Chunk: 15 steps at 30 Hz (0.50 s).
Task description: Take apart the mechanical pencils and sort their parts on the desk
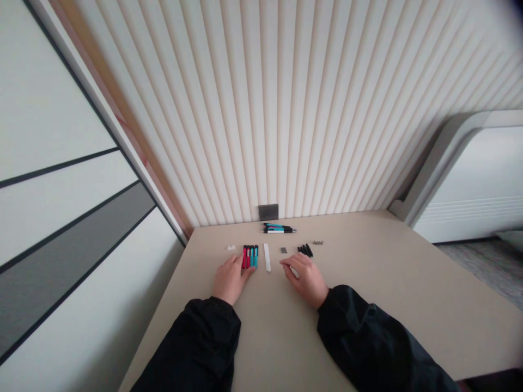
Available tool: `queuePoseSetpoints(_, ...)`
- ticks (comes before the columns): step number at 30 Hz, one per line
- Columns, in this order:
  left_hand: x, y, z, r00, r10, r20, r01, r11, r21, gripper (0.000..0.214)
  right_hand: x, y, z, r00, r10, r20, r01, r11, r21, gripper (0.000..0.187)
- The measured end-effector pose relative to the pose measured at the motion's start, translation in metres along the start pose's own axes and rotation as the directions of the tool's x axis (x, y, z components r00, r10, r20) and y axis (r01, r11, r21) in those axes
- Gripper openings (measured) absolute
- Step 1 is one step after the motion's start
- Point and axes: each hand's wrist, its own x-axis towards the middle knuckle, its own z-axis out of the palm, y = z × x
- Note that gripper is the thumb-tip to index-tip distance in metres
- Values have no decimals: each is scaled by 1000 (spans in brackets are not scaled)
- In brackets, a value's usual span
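My left hand (229, 279) lies on the beige table (368, 283), fingers together and stretched toward a row of red and teal pen barrels (249, 256), touching their near ends. My right hand (304, 276) rests to the right with its fingers curled; a small white piece shows under them. Between the hands lie thin white refill tubes (267, 257). Farther back lie several assembled pens (278, 228). Black pen parts (305, 250) sit just beyond my right hand.
Small white bits (231, 247) lie left of the barrels, a small grey part (283, 250) and tiny metal pieces (317, 243) to the right. A ribbed wall with a grey socket (268, 212) backs the table. A white cabinet (469, 179) stands at the right.
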Motion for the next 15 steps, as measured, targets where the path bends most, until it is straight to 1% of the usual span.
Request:
queuePoseSetpoints(2, 0, 0, -1, 1000, -6, 1, 6, 1000, -5, 48, 11, 7, -5, 999, 32, 10, -31, 990, -137, 19)
queuePoseSetpoints(4, -1, 1, -2, 1000, -9, -15, 9, 1000, -5, 52, 27, 18, -8, 996, 84, 26, -74, 958, -277, 20)
queuePoseSetpoints(6, -1, 3, -2, 999, -5, -47, 5, 1000, -6, 55, 46, 29, -9, 987, 154, 36, -126, 903, -412, 21)
queuePoseSetpoints(8, -2, 5, -2, 996, 15, -88, -17, 1000, -22, 52, 63, 41, -7, 971, 228, 76, -156, 836, -526, 23)
queuePoseSetpoints(10, -3, 7, -1, 990, 59, -127, -67, 996, -59, 45, 77, 52, -2, 953, 281, 110, -167, 795, -583, 24)
queuePoseSetpoints(12, -4, 9, 0, 980, 128, -152, -146, 983, -111, 39, 86, 60, 4, 945, 302, 126, -170, 783, -599, 24)
queuePoseSetpoints(15, -6, 11, 4, 963, 217, -161, -243, 956, -163, 35, 91, 68, 10, 936, 321, 147, -169, 774, -610, 22)
